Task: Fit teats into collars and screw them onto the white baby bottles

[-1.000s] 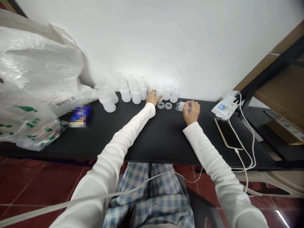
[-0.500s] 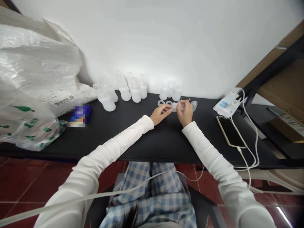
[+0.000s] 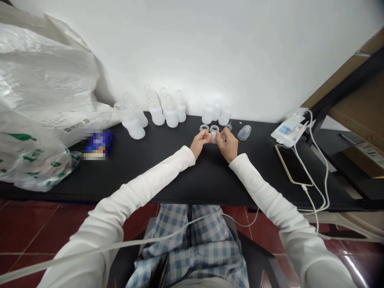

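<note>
My left hand (image 3: 200, 142) and my right hand (image 3: 228, 145) are close together over the black table, fingers closed. Between their fingertips is a small translucent bottle part (image 3: 213, 138), mostly covered by the fingers. Just behind it lie two pale rings, the left ring (image 3: 204, 127) and the right ring (image 3: 215, 128). A small clear nipple-like piece (image 3: 229, 127) rests behind my right hand. To its right a clear domed cap (image 3: 244, 133) lies on its side. White bottles without caps (image 3: 207, 114) stand against the wall.
Several capped white bottles (image 3: 172, 116) stand at the back left. Beyond them are a blue packet (image 3: 98, 145) and large plastic bags (image 3: 45, 80). At right lie a phone (image 3: 293, 165), its white cable (image 3: 326, 176) and a white-and-blue package (image 3: 288, 130).
My right hand has moved left and nearer my left hand, away from the clear domed cap. The cap now lies in plain sight. The view has shifted slightly.
</note>
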Available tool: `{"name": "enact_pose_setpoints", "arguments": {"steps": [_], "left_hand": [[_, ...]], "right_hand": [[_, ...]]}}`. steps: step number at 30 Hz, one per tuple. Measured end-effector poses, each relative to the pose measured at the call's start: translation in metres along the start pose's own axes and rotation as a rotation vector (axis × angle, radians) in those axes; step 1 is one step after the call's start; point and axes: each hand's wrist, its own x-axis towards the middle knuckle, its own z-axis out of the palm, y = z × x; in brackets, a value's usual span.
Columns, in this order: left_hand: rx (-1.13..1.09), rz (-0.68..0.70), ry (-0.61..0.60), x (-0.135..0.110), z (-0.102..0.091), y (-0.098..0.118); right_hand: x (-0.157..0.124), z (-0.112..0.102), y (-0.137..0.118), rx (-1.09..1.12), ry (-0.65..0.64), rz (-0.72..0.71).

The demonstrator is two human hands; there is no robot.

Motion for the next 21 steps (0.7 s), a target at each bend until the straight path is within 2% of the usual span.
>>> {"name": "enact_pose_setpoints", "arguments": {"steps": [6, 10, 17, 21], "left_hand": [[-0.144, -0.209, 0.024, 0.008, -0.009, 0.003], [-0.194, -0.283, 0.054, 0.012, -0.017, 0.010], [-0.194, -0.338, 0.056, 0.016, -0.020, 0.028], [-0.173, -0.401, 0.028, 0.017, -0.026, 0.031]], "right_hand": [[0.009, -0.006, 0.008, -0.149, -0.166, -0.404], [0.012, -0.011, 0.009, -0.195, -0.219, -0.608], [0.013, -0.022, 0.012, -0.144, -0.313, -0.785], [0.015, -0.032, 0.006, -0.099, -0.407, -0.918]]}}
